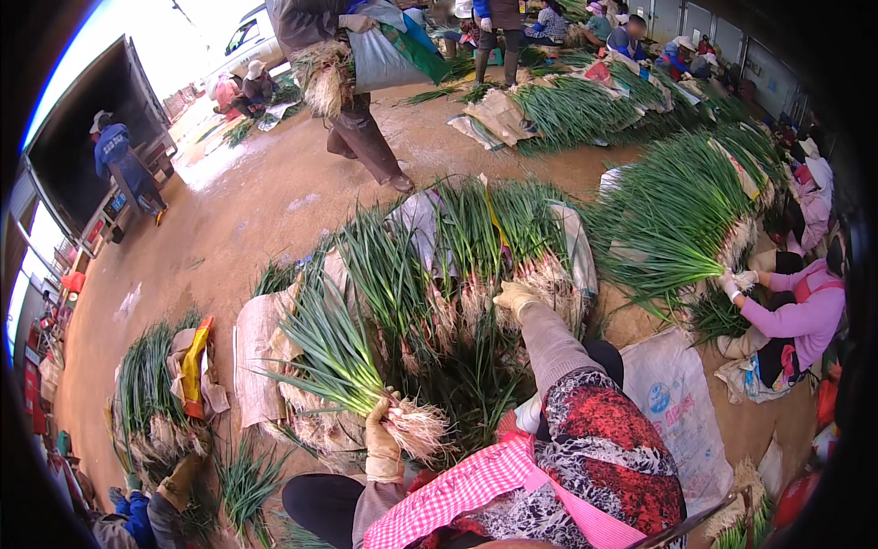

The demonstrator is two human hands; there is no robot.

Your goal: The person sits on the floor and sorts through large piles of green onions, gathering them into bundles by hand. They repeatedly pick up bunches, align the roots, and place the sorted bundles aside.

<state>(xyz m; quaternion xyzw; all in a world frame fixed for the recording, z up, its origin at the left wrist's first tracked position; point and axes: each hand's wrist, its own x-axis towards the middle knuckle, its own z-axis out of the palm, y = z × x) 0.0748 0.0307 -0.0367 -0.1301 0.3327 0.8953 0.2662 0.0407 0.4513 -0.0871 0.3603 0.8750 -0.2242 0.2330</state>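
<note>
My left hand [384, 439], in a tan glove, is closed around a bunch of green onions [360, 374], just above its pale roots; the leaves point up and left. My right hand [516, 299], gloved alike, reaches out to the root end of a row of green onion bunches [473, 240] before me. Its fingertips touch or lie against the roots; whether they grip any is unclear. The row rests on woven sacks [264, 357], roots towards me. Loose dark green leaves [473, 384] lie between my hands, low down.
A co-worker [799, 309] handles onions on the right beside a flat white sack [675, 405]. Another onion pile [154, 391] lies at left. A standing person [360, 137] carries a bundle ahead. An open truck [89, 158] stands back left, with a person beside it.
</note>
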